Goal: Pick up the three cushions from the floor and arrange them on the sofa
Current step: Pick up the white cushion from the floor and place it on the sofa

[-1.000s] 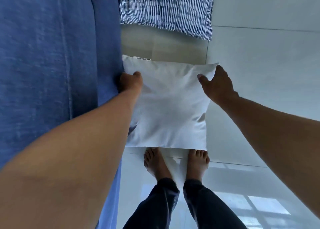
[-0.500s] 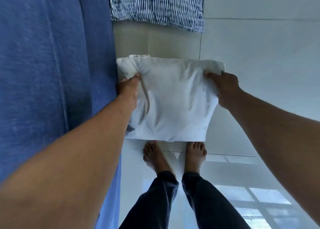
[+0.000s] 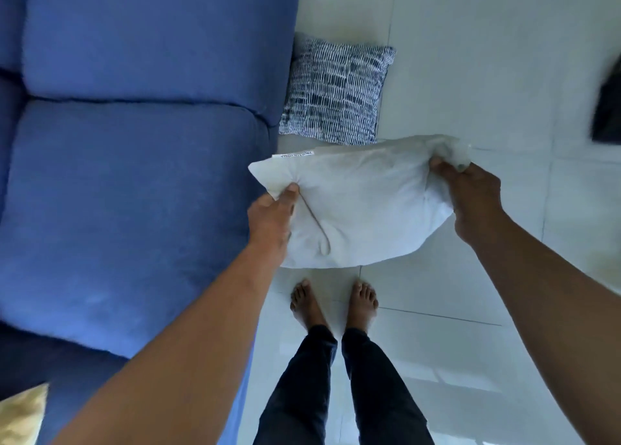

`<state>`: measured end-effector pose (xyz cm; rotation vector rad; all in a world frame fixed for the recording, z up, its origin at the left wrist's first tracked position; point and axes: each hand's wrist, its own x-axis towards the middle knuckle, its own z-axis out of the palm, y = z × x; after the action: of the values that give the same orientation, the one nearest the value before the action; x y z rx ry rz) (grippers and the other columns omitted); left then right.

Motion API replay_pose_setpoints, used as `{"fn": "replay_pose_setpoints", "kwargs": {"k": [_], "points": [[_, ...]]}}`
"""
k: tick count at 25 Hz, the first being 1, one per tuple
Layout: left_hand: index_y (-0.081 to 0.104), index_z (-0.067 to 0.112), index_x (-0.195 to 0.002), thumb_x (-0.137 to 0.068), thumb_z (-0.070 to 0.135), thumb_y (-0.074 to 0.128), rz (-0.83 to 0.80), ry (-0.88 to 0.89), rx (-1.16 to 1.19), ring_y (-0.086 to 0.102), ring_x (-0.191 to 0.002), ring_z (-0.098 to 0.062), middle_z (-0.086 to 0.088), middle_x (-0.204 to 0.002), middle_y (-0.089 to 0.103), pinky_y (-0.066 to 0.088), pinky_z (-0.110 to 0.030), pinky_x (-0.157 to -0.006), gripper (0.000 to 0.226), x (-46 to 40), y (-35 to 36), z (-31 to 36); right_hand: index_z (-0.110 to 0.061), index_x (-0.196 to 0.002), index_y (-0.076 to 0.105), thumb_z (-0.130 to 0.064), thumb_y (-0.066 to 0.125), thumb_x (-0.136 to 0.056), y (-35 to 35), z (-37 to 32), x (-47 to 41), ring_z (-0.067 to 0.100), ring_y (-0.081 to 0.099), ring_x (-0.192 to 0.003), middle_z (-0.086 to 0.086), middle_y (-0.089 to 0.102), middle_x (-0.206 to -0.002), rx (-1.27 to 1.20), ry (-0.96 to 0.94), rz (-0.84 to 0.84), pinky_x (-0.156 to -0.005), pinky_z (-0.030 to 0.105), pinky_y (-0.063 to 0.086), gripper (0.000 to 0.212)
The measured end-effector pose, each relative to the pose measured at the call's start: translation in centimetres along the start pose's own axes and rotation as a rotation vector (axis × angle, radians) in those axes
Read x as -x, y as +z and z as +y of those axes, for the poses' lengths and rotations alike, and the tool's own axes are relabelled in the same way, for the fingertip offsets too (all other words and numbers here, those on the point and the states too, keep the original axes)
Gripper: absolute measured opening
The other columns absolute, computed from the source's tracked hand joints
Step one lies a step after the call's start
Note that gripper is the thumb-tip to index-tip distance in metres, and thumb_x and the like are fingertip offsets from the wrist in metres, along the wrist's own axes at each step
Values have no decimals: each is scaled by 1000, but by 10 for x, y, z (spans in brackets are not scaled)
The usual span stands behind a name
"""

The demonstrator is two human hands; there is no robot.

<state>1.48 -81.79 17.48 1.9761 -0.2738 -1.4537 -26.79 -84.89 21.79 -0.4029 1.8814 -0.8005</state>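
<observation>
A plain white cushion (image 3: 363,206) hangs off the floor between both hands, in front of my feet. My left hand (image 3: 274,217) pinches its left corner, and my right hand (image 3: 470,199) grips its bunched right corner. A blue-and-white patterned cushion (image 3: 336,91) lies on the floor beyond it, against the front of the blue sofa (image 3: 134,159). The sofa fills the left side, its seat cushions bare. A gold cushion (image 3: 20,417) pokes in at the bottom left corner, on the sofa's arm.
Pale glossy floor tiles (image 3: 470,58) spread to the right. A dark object (image 3: 608,115) sits at the right edge. My bare feet (image 3: 332,303) stand just right of the sofa front.
Both hands closed on the white cushion's corners and lifted it off the floor. The view pulled back, showing more of the sofa seat and the whole patterned cushion.
</observation>
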Motion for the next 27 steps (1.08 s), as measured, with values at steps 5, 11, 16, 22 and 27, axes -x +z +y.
{"fn": "replay_pose_setpoints", "kwargs": {"k": [5,11,16,22,27], "points": [[55,19,-65,-99,17,74,-30,157,-11,46,-41,2,17,-45,52,44,-17,-50,39,103,-41,80,4,-100,72,-29,85,-81,-22,-90,83,15,59,-80,3,64,-91,10,-166,-15,-71,24,47,40],[67,10,-84,-98,20,76,11,305,43,58,-72,-13,2,-72,61,55,-29,-70,19,198,-107,149,-2,-94,75,-30,81,-82,-29,-169,171,15,60,-84,26,71,-100,41,-332,-96,-78,30,47,31],[70,2,-88,-91,31,80,137,391,36,61,-79,-19,-2,-80,65,56,-41,-78,31,245,-154,175,11,-94,64,-39,79,-77,-12,-205,216,17,51,-77,15,57,-81,76,-441,-197,-73,35,41,55],[75,11,-101,-93,31,78,291,534,85,66,-77,-17,-2,-87,73,54,-32,-73,22,282,-217,192,12,-96,65,-33,78,-86,34,-237,256,17,52,-79,7,58,-85,127,-571,-374,-73,34,42,48],[79,24,-109,-95,25,77,372,553,167,78,-106,-24,-5,-109,83,63,-44,-97,14,283,-279,189,6,-76,60,-38,78,-84,100,-258,288,16,44,-73,5,51,-75,213,-637,-497,-68,34,38,48]]}}
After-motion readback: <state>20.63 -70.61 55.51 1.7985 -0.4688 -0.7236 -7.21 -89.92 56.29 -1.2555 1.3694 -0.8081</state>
